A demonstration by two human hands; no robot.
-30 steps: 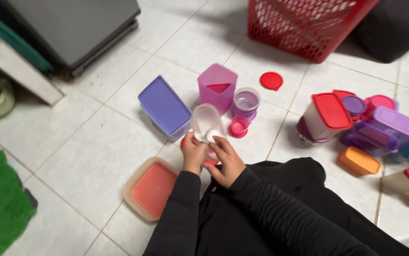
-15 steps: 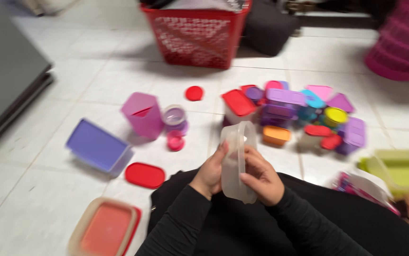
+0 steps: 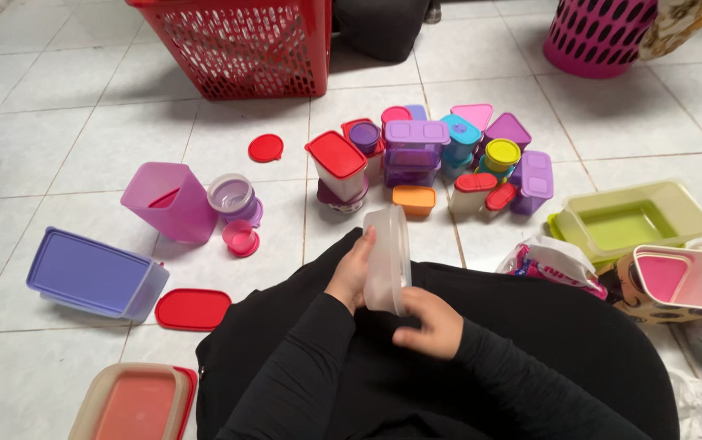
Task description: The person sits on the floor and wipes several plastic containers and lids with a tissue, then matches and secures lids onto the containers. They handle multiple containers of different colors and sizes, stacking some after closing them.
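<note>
Hands meet over the person's lap on a translucent plastic container (image 3: 386, 259), which stands on edge between them above the black clothing. The left hand (image 3: 354, 273) grips the container's left side with its fingers (image 3: 365, 244) curled up along the rim, and the right hand (image 3: 427, 323) clasps its lower end from the right, fingers wrapped under it. On the white tiled floor (image 3: 66, 106) just left of the lap lies a flat red lid (image 3: 193, 310), and beside that sits a blue-lidded rectangular box (image 3: 94, 274). A shallow beige container with an orange-red lid (image 3: 133, 405) rests at the lower left. Farther out stand a tilted pink container (image 3: 168, 201), a small clear round tub (image 3: 232, 195) and a little pink cup (image 3: 241, 237), with a round red lid (image 3: 265, 148) lying apart from them. Ahead of the hands is a close cluster of small boxes (image 3: 436, 155) with red, purple, orange, yellow and blue lids. A red mesh basket (image 3: 241, 45) stands at the top, a pink perforated basket (image 3: 599, 37) at the upper right, and a green tray (image 3: 632, 220) at the right.
</note>
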